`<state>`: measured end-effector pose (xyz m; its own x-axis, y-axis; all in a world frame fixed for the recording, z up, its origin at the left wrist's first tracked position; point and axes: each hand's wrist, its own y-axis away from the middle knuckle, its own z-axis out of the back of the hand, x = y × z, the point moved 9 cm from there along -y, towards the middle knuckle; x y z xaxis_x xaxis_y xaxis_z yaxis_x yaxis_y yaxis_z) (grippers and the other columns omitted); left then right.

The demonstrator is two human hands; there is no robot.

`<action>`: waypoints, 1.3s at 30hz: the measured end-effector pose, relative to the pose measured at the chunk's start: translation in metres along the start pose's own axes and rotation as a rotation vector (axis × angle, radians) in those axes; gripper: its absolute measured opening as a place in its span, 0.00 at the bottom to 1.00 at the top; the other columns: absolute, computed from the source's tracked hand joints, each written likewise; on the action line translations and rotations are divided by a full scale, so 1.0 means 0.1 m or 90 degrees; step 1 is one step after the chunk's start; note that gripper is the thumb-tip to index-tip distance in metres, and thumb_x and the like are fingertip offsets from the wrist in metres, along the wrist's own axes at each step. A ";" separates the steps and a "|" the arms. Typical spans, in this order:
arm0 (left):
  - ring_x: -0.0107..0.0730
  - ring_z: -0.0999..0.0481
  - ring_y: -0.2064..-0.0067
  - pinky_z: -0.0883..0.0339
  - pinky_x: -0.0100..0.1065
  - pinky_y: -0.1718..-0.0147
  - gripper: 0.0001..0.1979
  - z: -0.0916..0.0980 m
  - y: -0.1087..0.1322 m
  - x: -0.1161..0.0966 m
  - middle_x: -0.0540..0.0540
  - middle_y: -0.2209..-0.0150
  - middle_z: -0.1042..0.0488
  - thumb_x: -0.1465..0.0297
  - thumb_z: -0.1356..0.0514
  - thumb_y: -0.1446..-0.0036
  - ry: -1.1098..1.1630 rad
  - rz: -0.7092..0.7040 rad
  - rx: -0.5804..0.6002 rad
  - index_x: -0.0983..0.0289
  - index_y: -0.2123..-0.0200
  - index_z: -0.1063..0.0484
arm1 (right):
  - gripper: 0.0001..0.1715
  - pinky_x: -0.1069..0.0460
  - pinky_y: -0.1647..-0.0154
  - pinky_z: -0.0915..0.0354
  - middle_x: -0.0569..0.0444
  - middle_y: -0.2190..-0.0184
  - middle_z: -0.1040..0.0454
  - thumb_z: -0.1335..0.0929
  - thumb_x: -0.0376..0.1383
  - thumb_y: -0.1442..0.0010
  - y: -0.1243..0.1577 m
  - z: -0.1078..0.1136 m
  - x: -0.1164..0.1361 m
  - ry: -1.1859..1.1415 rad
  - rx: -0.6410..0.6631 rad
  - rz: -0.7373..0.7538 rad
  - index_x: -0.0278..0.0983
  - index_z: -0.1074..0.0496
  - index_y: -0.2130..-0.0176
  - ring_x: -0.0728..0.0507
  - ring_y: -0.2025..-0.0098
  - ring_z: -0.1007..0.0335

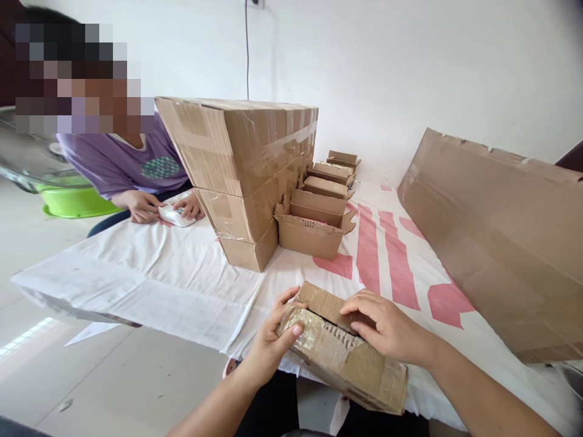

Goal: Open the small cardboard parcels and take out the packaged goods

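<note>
A small, worn cardboard box is tilted at the table's near edge, with shiny tape on its left corner. My left hand grips that corner, thumb on the taped face and fingers over the far side. On the top flap, the bent fingers of my right hand are closed at its edge, beside a dark narrow gap. The inside of the box is hidden.
Stacked, taped cartons rise at centre left. Behind my hands stands an open carton, with several more in a row. A large cardboard sheet leans at right. Across the table, a person in purple handles a white item.
</note>
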<state>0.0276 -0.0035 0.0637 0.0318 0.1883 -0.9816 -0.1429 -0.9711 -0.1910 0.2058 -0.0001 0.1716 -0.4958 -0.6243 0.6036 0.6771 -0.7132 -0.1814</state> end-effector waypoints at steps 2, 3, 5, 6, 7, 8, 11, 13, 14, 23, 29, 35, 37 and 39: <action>0.57 0.46 0.33 0.45 0.53 0.38 0.18 0.03 0.02 -0.05 0.62 0.34 0.46 0.55 0.40 0.40 -0.042 -0.011 -0.016 0.59 0.52 0.26 | 0.16 0.47 0.53 0.31 0.50 0.58 0.25 0.34 0.24 0.41 0.00 -0.02 -0.01 0.002 0.012 0.000 0.39 0.29 0.55 0.43 0.55 0.30; 0.56 0.45 0.33 0.45 0.53 0.38 0.17 0.06 0.04 -0.09 0.62 0.35 0.45 0.55 0.40 0.40 -0.074 -0.026 -0.025 0.59 0.53 0.25 | 0.15 0.46 0.52 0.32 0.50 0.57 0.25 0.33 0.25 0.40 0.00 -0.03 -0.01 0.002 0.021 -0.001 0.39 0.29 0.55 0.43 0.54 0.30; 0.54 0.45 0.34 0.48 0.53 0.37 0.14 0.12 0.10 -0.23 0.60 0.38 0.40 0.58 0.40 0.39 -0.136 -0.077 -0.041 0.57 0.54 0.24 | 0.14 0.45 0.49 0.32 0.49 0.55 0.25 0.30 0.30 0.41 0.00 -0.05 -0.03 0.004 0.040 -0.010 0.38 0.29 0.54 0.42 0.51 0.31; 0.52 0.45 0.34 0.49 0.53 0.36 0.12 0.15 0.13 -0.31 0.59 0.40 0.38 0.59 0.40 0.39 -0.157 -0.111 -0.041 0.56 0.56 0.23 | 0.16 0.45 0.49 0.32 0.48 0.54 0.26 0.27 0.33 0.42 0.01 -0.05 -0.04 0.008 0.047 -0.017 0.38 0.29 0.53 0.41 0.50 0.31; 0.52 0.45 0.34 0.49 0.53 0.36 0.11 0.17 0.17 -0.41 0.59 0.42 0.36 0.59 0.41 0.38 -0.166 -0.147 -0.032 0.55 0.58 0.22 | 0.20 0.44 0.48 0.32 0.48 0.53 0.26 0.25 0.37 0.45 0.02 -0.05 -0.04 0.015 0.050 -0.024 0.38 0.28 0.53 0.40 0.49 0.31; 0.52 0.43 0.35 0.48 0.52 0.37 0.13 0.17 0.20 -0.50 0.59 0.46 0.33 0.57 0.43 0.38 -0.163 -0.178 -0.011 0.55 0.60 0.21 | 0.24 0.43 0.48 0.32 0.47 0.52 0.26 0.23 0.39 0.48 0.03 -0.05 -0.05 0.025 0.051 -0.033 0.38 0.28 0.53 0.39 0.49 0.32; 0.51 0.30 0.49 0.40 0.53 0.43 0.28 0.12 0.26 -0.70 0.60 0.62 0.27 0.46 0.53 0.37 -0.123 -0.208 0.103 0.57 0.71 0.22 | 0.28 0.42 0.48 0.32 0.47 0.50 0.28 0.22 0.41 0.50 0.05 -0.07 -0.06 0.060 0.045 -0.049 0.39 0.29 0.52 0.38 0.47 0.32; 0.45 0.26 0.60 0.37 0.51 0.47 0.30 0.07 0.24 -0.77 0.58 0.71 0.27 0.46 0.55 0.37 -0.128 -0.188 0.171 0.58 0.75 0.25 | 0.25 0.42 0.48 0.32 0.46 0.50 0.28 0.24 0.39 0.47 0.06 -0.07 -0.02 0.080 0.028 -0.039 0.38 0.29 0.51 0.38 0.48 0.32; 0.42 0.26 0.64 0.35 0.50 0.49 0.28 0.04 0.22 -0.80 0.57 0.73 0.27 0.48 0.53 0.36 -0.145 -0.177 0.196 0.58 0.76 0.26 | 0.23 0.42 0.49 0.32 0.46 0.51 0.27 0.24 0.39 0.46 0.07 -0.08 0.00 0.087 0.017 -0.029 0.38 0.29 0.52 0.38 0.49 0.32; 0.28 0.22 0.70 0.26 0.32 0.68 0.19 -0.14 -0.03 -0.95 0.60 0.36 0.36 0.68 0.36 0.45 -0.383 -0.107 0.252 0.55 0.49 0.26 | 0.03 0.47 0.62 0.33 0.52 0.65 0.26 0.32 0.31 0.39 0.02 -0.16 0.14 0.145 -0.067 -0.056 0.38 0.29 0.62 0.42 0.62 0.30; 0.54 0.23 0.50 0.31 0.46 0.51 0.17 -0.34 0.01 -0.94 0.59 0.39 0.30 0.60 0.33 0.47 -0.594 -0.203 0.273 0.57 0.55 0.21 | 0.09 0.49 0.66 0.35 0.54 0.70 0.30 0.38 0.27 0.38 0.09 -0.15 0.09 0.179 -0.102 -0.076 0.39 0.36 0.69 0.44 0.67 0.32; 0.50 0.24 0.52 0.33 0.44 0.52 0.16 -0.35 0.07 -0.91 0.56 0.41 0.28 0.57 0.36 0.44 -0.595 -0.232 0.212 0.56 0.55 0.21 | 0.10 0.49 0.68 0.36 0.54 0.71 0.30 0.39 0.27 0.37 0.20 -0.13 0.02 0.171 -0.148 -0.079 0.40 0.38 0.68 0.44 0.68 0.33; 0.49 0.24 0.52 0.33 0.44 0.53 0.16 -0.35 0.07 -0.90 0.56 0.41 0.28 0.57 0.36 0.44 -0.607 -0.241 0.206 0.56 0.54 0.21 | 0.10 0.50 0.68 0.36 0.55 0.71 0.30 0.40 0.28 0.36 0.26 -0.10 -0.02 0.151 -0.170 -0.087 0.40 0.38 0.69 0.45 0.69 0.33; 0.49 0.24 0.53 0.34 0.44 0.54 0.16 -0.36 0.08 -0.89 0.56 0.42 0.27 0.56 0.36 0.44 -0.633 -0.251 0.198 0.57 0.55 0.21 | 0.11 0.50 0.68 0.36 0.55 0.72 0.30 0.40 0.29 0.34 0.33 -0.05 -0.08 0.127 -0.196 -0.105 0.40 0.38 0.69 0.45 0.69 0.33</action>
<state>0.0589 -0.0332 0.1500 -0.6569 0.6443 -0.3915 -0.5437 -0.7646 -0.3460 0.2294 -0.0208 0.1565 -0.7007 -0.5215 0.4869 0.4004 -0.8523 -0.3366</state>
